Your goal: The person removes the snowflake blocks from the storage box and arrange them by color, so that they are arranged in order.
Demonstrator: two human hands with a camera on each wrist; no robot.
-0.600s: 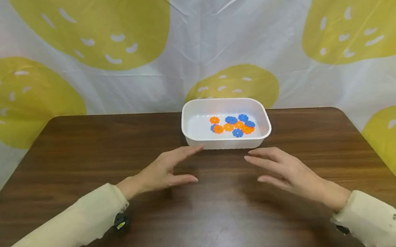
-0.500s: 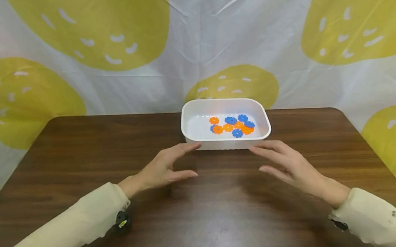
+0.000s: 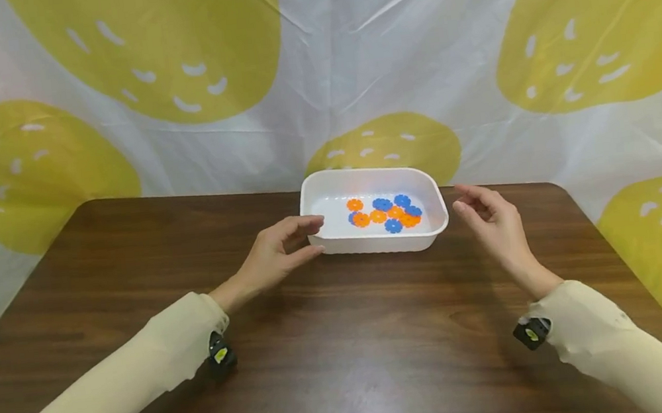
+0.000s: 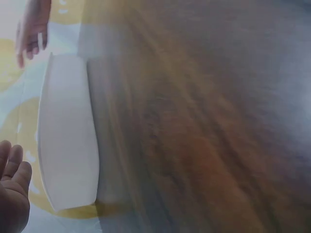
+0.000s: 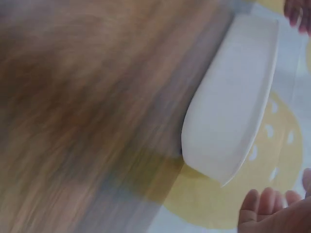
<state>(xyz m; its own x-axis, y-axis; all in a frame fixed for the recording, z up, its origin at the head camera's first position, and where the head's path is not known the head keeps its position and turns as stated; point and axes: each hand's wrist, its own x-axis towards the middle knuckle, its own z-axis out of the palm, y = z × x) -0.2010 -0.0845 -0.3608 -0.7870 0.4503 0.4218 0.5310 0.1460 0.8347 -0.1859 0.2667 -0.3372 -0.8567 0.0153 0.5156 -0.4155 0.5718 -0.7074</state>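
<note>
A white plastic tub point(image 3: 379, 243) stands at the back of the table, holding several flower-shaped discs, such as an orange disc point(image 3: 355, 205) and a blue disc point(image 3: 393, 226). My left hand point(image 3: 275, 248) is at the tub's front left corner, fingers and thumb apart; in the left wrist view a gap shows between that hand and the tub point(image 4: 70, 136). My right hand point(image 3: 497, 224) is just off the tub's right end, fingers loosely bent and holding nothing. In the right wrist view the right hand point(image 5: 279, 213) is also apart from the tub point(image 5: 228, 102).
The dark wooden table point(image 3: 345, 351) extends toward me and to both sides. Behind it hangs a white cloth point(image 3: 207, 158) with large yellow shapes, close to the tub's back. A small black camera point(image 3: 221, 353) sits at the left wrist, another black camera point(image 3: 531, 332) at the right.
Both hands have moved forward. The right one has gone from in front of the tub to beside its right end; the left has come up to the front left corner. The tub stays put.
</note>
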